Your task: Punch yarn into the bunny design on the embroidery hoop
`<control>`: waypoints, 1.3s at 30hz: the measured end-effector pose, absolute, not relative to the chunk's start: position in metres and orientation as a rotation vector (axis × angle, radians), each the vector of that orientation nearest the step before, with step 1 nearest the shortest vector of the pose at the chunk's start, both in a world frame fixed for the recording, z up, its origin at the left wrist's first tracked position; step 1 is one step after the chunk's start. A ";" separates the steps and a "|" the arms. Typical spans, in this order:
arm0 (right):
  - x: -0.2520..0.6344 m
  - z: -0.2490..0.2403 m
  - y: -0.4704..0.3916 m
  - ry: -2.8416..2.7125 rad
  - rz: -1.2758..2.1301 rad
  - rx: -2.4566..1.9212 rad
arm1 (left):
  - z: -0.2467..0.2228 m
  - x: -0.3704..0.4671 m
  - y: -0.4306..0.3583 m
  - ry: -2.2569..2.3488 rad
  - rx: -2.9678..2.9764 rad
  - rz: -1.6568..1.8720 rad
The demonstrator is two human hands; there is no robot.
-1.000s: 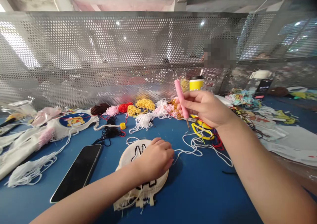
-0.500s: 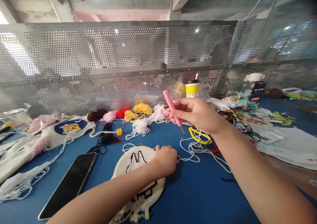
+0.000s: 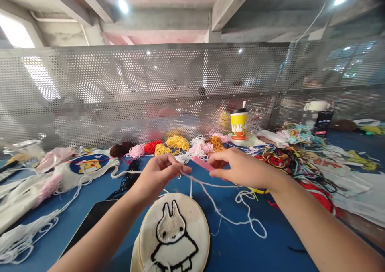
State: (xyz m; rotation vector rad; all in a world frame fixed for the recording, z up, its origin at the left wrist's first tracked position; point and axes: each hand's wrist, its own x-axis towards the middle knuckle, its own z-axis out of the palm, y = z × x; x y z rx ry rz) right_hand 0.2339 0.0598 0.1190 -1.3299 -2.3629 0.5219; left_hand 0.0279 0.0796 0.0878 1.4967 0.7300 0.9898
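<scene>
My left hand (image 3: 161, 175) is raised above the top of the hoop, its fingers pinched on white yarn (image 3: 215, 208) that trails down to the right. Close by on the right, my right hand (image 3: 240, 167) holds a pink punch tool (image 3: 202, 163), which now lies at a slant pointing toward the left fingertips. The tool's metal tip cannot be made out. Below the hands lies a round embroidery hoop (image 3: 192, 240) with a rabbit outlined in black on cream cloth; some white stitches show around the head.
A black phone (image 3: 87, 224) lies left of the hoop. Yarn bundles (image 3: 177, 143) line the back, beside a yellow cup (image 3: 239, 125). A finished-looking blue patch (image 3: 90, 164) is at left, tangled threads (image 3: 282, 163) at right, and a perforated metal screen (image 3: 168, 83) behind.
My left hand has left the hoop and risen with white yarn. My right hand has lowered the pink tool and tilted it flatter. The view has tipped up slightly.
</scene>
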 end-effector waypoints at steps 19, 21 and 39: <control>0.224 0.111 0.063 -2.374 0.566 -1.524 | 0.083 0.014 0.094 0.698 1.179 1.047; 0.223 0.111 0.063 -2.373 0.569 -1.505 | 0.083 0.014 0.093 0.701 1.206 1.039; 0.219 0.112 0.062 -2.349 0.773 -1.411 | 0.080 0.016 0.091 0.665 1.286 1.102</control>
